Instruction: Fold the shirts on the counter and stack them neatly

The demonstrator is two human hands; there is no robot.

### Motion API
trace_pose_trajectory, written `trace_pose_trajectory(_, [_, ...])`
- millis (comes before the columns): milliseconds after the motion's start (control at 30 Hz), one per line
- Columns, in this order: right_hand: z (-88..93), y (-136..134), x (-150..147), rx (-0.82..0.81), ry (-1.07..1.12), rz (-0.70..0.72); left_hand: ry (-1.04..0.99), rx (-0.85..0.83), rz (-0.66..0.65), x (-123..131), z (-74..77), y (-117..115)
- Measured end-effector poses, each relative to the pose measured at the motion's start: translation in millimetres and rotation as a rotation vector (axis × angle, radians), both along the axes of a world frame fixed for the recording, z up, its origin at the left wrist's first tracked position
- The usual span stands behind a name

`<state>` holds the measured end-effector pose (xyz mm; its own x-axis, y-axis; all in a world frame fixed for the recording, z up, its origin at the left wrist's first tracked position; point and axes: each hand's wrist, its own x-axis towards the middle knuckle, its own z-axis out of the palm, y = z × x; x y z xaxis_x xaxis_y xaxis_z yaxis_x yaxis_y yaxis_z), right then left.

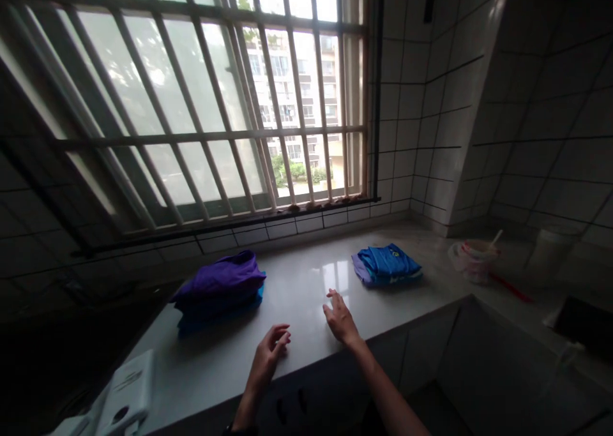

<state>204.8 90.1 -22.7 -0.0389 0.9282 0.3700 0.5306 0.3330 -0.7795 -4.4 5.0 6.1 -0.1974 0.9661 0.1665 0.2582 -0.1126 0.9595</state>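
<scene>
1. Hands were both empty: the left hand [274,348] was loosely curled into a narrow shape, and the right hand [341,318] was open wide with its fingers spread. Whether either one touched the white stone counter [297,283] could not be told.
2. Purple folded cloth [218,281] lay at 11 o'clock from the hands, stacked on blue folded cloth [220,311].
3. Bright blue folded shirt [387,263] lay at 1 o'clock, on top of lilac folded cloth [358,269].
4. Both piles looked neatly folded and sat well apart, with neither hand touching them. Two piles were on the counter, each showing two colours, so there were at least four garments. The exact number could not be told.
5. Plastic tub [474,262] with a stick standing in it sat at 2 o'clock, near a white container [550,251] and a red strip [508,287].
6. White plastic object [127,391] lay at 8 o'clock on the near edge of the counter.
7. Barred window [191,110] filled 12 o'clock, beside a tiled wall [431,136].
</scene>
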Motion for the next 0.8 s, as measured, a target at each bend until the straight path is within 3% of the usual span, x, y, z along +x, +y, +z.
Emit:
trace_pose_trajectory(67, [0.2, -1.7, 0.6, 0.003, 0.009, 0.001, -0.082, 0.049, 0.038, -3.3, -8.1, -2.6])
trace_pose_trajectory(200, [12.8, 2.6, 11.0, -0.065, 0.033, -0.014, -0.099, 0.062, -0.020, -6.5, -4.2, -2.6])
trace_pose_trajectory(300, [41.7, 24.1, 35.4, -0.112, -0.013, -0.047, -0.074, 0.061, -0.044, -2.8, -2.0, -4.0])
trace_pose_trajectory(467, [101.1, 72.6, 101.1, -0.036, -0.123, -0.207, -0.042, 0.067, -0.053, -0.1, -7.7, -3.8])
trace_pose_trajectory(633, [117.0, 76.1, 149.7, -0.110, -0.270, -0.322, -0.026, 0.048, -0.075, -3.1, -10.3, -0.5])
trace_pose_trajectory(733, [127.3, 70.6, 154.7, -0.131, -0.334, -0.296, -0.022, 0.034, -0.093, -3.3, -9.4, -0.2])
trace_pose_trajectory(800, [144.3, 72.2, 148.5, -0.077, -0.346, -0.258, -0.027, 0.025, -0.100, -3.0, -8.3, -0.6])
